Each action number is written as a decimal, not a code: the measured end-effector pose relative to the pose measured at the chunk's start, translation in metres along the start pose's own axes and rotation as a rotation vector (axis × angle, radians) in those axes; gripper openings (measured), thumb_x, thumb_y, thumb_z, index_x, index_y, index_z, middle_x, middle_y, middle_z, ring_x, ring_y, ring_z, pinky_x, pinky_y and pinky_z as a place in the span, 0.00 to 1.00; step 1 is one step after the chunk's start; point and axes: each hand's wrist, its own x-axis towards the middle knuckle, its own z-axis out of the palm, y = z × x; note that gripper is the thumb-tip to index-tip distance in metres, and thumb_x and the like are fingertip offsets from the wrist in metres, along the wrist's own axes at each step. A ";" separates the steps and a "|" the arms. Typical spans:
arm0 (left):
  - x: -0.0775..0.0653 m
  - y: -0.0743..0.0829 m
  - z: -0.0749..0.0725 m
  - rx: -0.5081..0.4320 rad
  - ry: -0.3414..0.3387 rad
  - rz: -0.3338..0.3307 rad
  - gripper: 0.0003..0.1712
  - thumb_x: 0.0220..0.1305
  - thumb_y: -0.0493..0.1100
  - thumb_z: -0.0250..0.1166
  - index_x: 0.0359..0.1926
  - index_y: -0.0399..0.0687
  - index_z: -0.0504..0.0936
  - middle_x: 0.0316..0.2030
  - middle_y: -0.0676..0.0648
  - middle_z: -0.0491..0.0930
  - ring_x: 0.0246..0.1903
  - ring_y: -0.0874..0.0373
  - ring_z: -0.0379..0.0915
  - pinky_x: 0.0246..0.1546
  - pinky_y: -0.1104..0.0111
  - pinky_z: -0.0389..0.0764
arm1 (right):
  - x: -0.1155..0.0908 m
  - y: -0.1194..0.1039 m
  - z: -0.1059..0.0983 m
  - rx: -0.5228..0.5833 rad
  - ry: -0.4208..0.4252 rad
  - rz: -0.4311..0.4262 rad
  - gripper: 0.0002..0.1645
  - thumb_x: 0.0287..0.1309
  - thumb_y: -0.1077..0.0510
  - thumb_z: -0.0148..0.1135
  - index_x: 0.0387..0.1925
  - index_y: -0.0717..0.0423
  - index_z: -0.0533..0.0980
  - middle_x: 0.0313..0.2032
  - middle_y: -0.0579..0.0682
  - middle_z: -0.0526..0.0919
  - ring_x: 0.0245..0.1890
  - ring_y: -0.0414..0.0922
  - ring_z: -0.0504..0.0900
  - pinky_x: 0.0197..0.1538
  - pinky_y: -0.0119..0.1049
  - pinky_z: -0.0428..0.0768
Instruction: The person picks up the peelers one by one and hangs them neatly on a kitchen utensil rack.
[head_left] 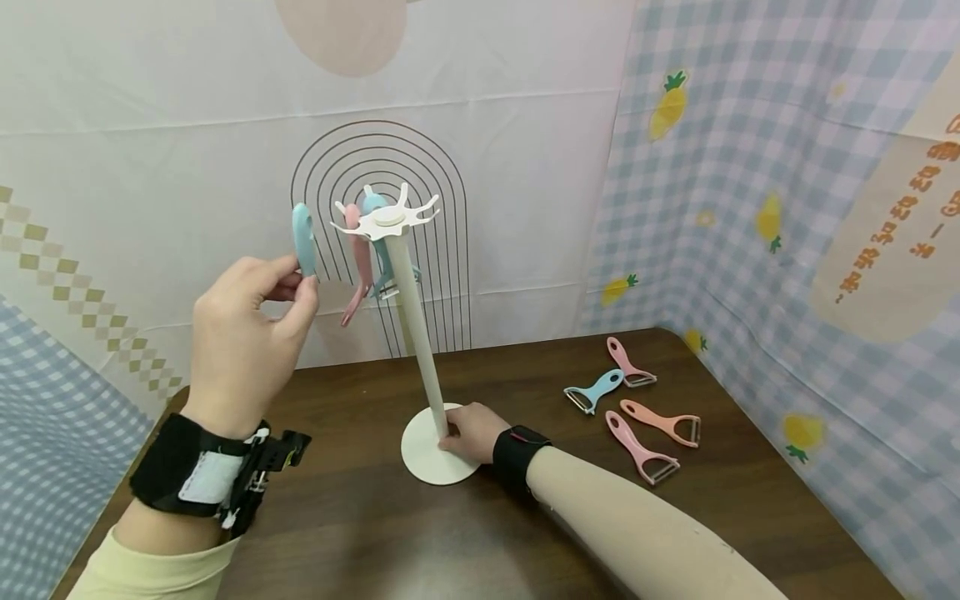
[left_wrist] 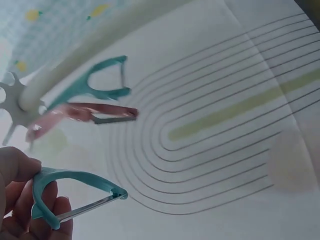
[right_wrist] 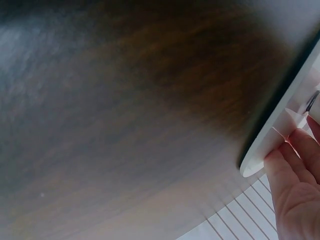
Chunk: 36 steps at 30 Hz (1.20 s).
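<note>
Up at the left, my left hand [head_left: 251,333] pinches a light blue peeler [head_left: 303,237] by its head end, with the handle pointing up. Its Y-shaped head and blade [left_wrist: 82,210] show beside the fingers in the left wrist view. Just right of it stands a white stand [head_left: 416,333] with a ring of hooks [head_left: 390,217] on top. A pink peeler [head_left: 360,258] and another blue peeler [head_left: 385,258] hang from hooks on its left and back. Down at the foot, my right hand [head_left: 477,431] grips the bottom of the pole, fingers over the round base [right_wrist: 254,162].
On the brown table [head_left: 345,517], to the right, lie a blue peeler [head_left: 596,390], an orange peeler [head_left: 660,419] and two pink peelers [head_left: 628,362]. A white printed cloth [head_left: 525,208] hangs behind the stand, and a checked cloth [head_left: 750,275] borders the right side.
</note>
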 end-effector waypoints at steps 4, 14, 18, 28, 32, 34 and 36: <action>0.002 0.010 0.000 -0.018 0.023 0.022 0.10 0.61 0.34 0.63 0.42 0.35 0.85 0.30 0.43 0.80 0.31 0.52 0.80 0.39 0.75 0.69 | 0.000 0.000 0.000 0.002 -0.001 0.001 0.20 0.58 0.52 0.69 0.50 0.56 0.80 0.33 0.43 0.83 0.30 0.37 0.75 0.39 0.30 0.73; 0.002 0.021 0.002 -0.016 0.018 0.059 0.11 0.60 0.32 0.64 0.43 0.35 0.85 0.31 0.42 0.80 0.32 0.51 0.81 0.37 0.66 0.72 | 0.001 0.002 0.001 0.001 0.008 -0.014 0.20 0.58 0.52 0.69 0.50 0.56 0.80 0.32 0.42 0.82 0.29 0.37 0.74 0.39 0.30 0.73; 0.002 0.023 0.002 0.009 0.002 0.068 0.11 0.60 0.32 0.64 0.44 0.35 0.84 0.32 0.42 0.79 0.33 0.51 0.81 0.35 0.62 0.75 | 0.001 0.003 0.002 0.002 0.013 -0.019 0.19 0.57 0.52 0.69 0.49 0.56 0.80 0.31 0.41 0.81 0.29 0.37 0.74 0.38 0.30 0.72; -0.001 0.023 0.005 0.062 -0.045 0.097 0.13 0.62 0.34 0.64 0.47 0.36 0.84 0.31 0.43 0.77 0.33 0.53 0.81 0.29 0.62 0.75 | 0.002 0.003 0.003 -0.004 0.013 -0.018 0.20 0.58 0.52 0.69 0.49 0.56 0.80 0.33 0.42 0.82 0.30 0.36 0.74 0.39 0.30 0.73; -0.003 0.023 0.007 0.058 -0.048 0.102 0.13 0.61 0.34 0.65 0.47 0.36 0.84 0.30 0.43 0.77 0.33 0.53 0.80 0.28 0.61 0.74 | 0.002 0.003 0.002 -0.010 0.014 -0.025 0.19 0.58 0.52 0.69 0.49 0.55 0.80 0.34 0.42 0.83 0.31 0.36 0.75 0.40 0.30 0.74; -0.004 0.023 0.007 0.052 -0.051 0.101 0.13 0.61 0.34 0.66 0.47 0.36 0.84 0.31 0.43 0.78 0.32 0.53 0.80 0.29 0.61 0.74 | 0.001 0.003 0.002 -0.008 0.013 -0.024 0.19 0.57 0.52 0.69 0.49 0.55 0.80 0.35 0.43 0.83 0.31 0.36 0.75 0.41 0.31 0.74; -0.005 0.022 0.007 0.040 -0.062 0.094 0.13 0.61 0.35 0.66 0.47 0.37 0.84 0.32 0.44 0.78 0.33 0.54 0.80 0.30 0.61 0.75 | 0.001 0.002 0.001 -0.006 0.011 -0.022 0.19 0.57 0.52 0.69 0.48 0.55 0.80 0.34 0.43 0.83 0.31 0.36 0.75 0.41 0.31 0.74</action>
